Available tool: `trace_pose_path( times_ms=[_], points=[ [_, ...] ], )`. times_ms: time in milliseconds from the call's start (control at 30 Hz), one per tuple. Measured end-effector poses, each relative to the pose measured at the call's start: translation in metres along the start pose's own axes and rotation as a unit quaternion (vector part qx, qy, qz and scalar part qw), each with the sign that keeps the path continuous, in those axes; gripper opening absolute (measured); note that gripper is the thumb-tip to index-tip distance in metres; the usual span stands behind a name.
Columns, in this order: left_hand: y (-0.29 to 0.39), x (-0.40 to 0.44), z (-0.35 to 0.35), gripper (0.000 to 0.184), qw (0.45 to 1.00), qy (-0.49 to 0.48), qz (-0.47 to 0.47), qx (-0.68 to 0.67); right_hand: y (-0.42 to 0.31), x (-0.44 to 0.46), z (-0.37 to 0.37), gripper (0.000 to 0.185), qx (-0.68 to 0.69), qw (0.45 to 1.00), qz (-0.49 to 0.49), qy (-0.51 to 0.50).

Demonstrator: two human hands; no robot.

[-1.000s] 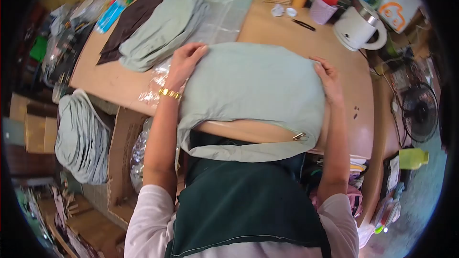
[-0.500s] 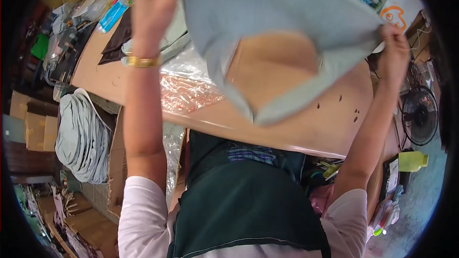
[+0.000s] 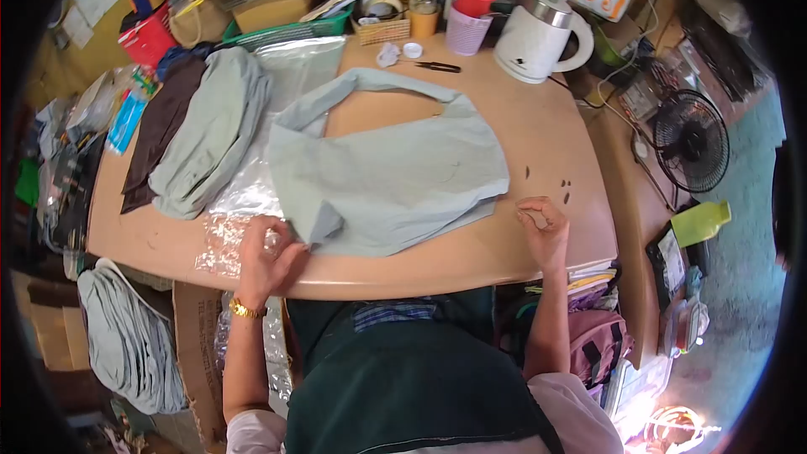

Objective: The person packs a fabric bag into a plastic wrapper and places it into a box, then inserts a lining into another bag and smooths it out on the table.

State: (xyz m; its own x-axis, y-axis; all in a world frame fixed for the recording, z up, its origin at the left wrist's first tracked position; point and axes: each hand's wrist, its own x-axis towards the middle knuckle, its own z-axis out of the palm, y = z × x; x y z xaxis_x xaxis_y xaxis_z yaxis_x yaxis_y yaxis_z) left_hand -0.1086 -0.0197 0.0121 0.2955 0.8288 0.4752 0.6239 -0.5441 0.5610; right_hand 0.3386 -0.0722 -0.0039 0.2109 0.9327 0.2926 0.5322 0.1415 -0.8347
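A pale grey-blue cloth bag (image 3: 395,176) with a wide strap loop lies on the table, its strap side away from me and its near left corner folded over. My left hand (image 3: 267,256) is just beside that corner, fingers curved and apart, with nothing seen in it. I cannot tell whether it touches the cloth. To the right of the bag, apart from it, my right hand (image 3: 546,231) hovers near the table's front edge. Its fingers are loosely curled, with a gap to the thumb and no object between them.
Folded grey-blue cloth pieces (image 3: 214,130) and dark brown cloth (image 3: 164,130) lie at the left over clear plastic (image 3: 252,181). Behind are black thread snips (image 3: 439,67), a white kettle (image 3: 538,38) and a lilac basket (image 3: 466,31). A fan (image 3: 691,141) stands right.
Both hands have come down from holding the bag stretched up in the air. The bag now lies on the table, let go by both hands. My view has shifted, showing more of the table's back.
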Motion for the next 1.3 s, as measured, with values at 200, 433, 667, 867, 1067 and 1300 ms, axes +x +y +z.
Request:
trace_pose_path(
  times_ms=[200,433,667,867,1067,1300],
  points=[
    [0.016,0.022,-0.001,0.044,0.998,-0.027,0.048,0.011,-0.034,0.019,0.013,0.024,-0.083,0.980,-0.147,0.104],
    [0.002,0.015,0.003,0.021,0.998,0.016,0.060,-0.006,-0.005,0.065,0.026,0.012,0.007,0.974,-0.226,0.019],
    [0.013,0.023,0.032,0.006,0.983,0.148,0.018,-0.105,-0.019,0.059,0.050,0.021,0.055,0.992,-0.017,0.113],
    [0.005,0.022,0.061,0.011,0.971,0.208,-0.114,-0.030,-0.003,0.059,0.058,0.022,-0.023,0.976,-0.002,0.218],
    [0.009,0.020,0.058,0.010,0.965,0.243,-0.089,-0.047,0.026,0.061,0.050,0.012,-0.168,0.980,0.025,0.107],
    [0.040,-0.045,0.005,0.026,0.858,-0.167,-0.411,-0.258,-0.108,0.048,0.093,0.030,-0.258,0.936,-0.236,0.037]
  ],
)
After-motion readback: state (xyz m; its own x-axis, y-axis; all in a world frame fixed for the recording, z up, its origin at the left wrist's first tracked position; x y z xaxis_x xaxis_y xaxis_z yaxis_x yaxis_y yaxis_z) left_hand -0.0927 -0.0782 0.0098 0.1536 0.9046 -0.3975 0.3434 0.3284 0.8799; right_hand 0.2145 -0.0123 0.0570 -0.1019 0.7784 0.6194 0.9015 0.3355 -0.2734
